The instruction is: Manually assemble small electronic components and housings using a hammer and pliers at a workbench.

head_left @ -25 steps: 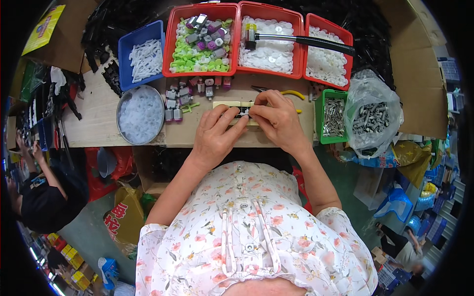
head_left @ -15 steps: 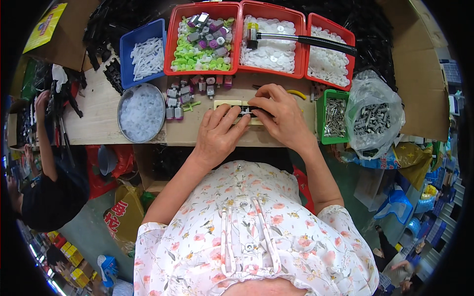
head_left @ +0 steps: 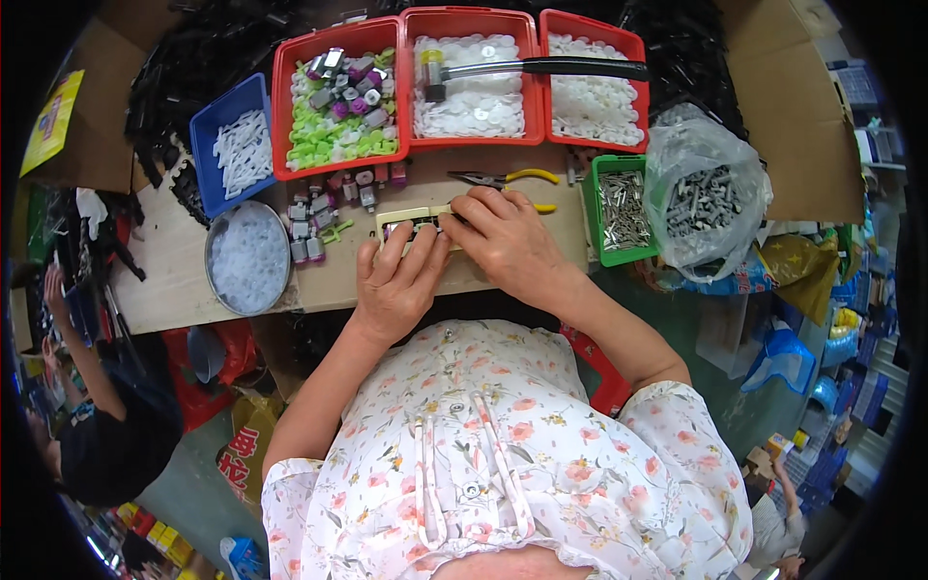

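Note:
A cream-coloured holder [head_left: 425, 212] with a narrow dark part [head_left: 425, 225] inside it lies near the front edge of the wooden table. My left hand [head_left: 401, 287] rests on its left side, fingers bent over the front edge and pressed against it. At the right end is my right hand [head_left: 512, 242], thumb and fingers drawn together in a pinch. Whatever small thing lies between those fingertips is hidden. Just beyond the right hand are pliers with yellow handles [head_left: 530, 176], partly covered by it. Small grey-and-purple motors [head_left: 307, 232] lie loose left of the holder.
Red bins hold motors with green pieces [head_left: 338, 145], white discs [head_left: 469, 111] and white round pieces [head_left: 592, 106]; a hammer [head_left: 541, 66] lies across them. A blue bin [head_left: 205, 145], round dish [head_left: 214, 280], green bin [head_left: 601, 217] and plastic bag [head_left: 754, 184] flank my hands.
My view has shifted, so the table and bins sit further left in the picture. Both hands stay at the holder. More of the pliers shows beyond my right hand.

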Available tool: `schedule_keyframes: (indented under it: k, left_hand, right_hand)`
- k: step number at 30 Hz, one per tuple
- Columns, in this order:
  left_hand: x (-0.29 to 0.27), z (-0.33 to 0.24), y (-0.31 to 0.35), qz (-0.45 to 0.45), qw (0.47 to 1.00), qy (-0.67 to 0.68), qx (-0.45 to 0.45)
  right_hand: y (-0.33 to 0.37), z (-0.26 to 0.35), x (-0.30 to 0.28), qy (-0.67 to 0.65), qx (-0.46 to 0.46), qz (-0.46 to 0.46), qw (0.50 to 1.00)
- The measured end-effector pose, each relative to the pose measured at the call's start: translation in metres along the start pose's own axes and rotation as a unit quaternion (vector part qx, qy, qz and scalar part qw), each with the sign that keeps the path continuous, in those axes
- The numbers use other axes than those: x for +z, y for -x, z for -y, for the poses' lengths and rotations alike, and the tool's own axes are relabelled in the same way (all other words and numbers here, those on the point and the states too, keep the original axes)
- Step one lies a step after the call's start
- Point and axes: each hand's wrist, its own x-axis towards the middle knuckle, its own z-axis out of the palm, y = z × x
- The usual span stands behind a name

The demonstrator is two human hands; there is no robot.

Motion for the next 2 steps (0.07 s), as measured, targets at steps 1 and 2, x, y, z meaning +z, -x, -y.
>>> schedule_keyframes:
  k: [1,2]
  left_hand:
    - [0.0011,0.0009,-0.0005,-0.001,1.0,-0.013,0.011]
    - [0.0026,0.0003,-0.0023,-0.004,1.0,-0.009,0.014]
  right_hand:
    - [0.0016,-0.0002,-0.0001,-0.006,0.003,-0.001,1.0]
    - [0.0031,-0.0009,-0.0011,-0.011,0.006,-0.001,1.0]
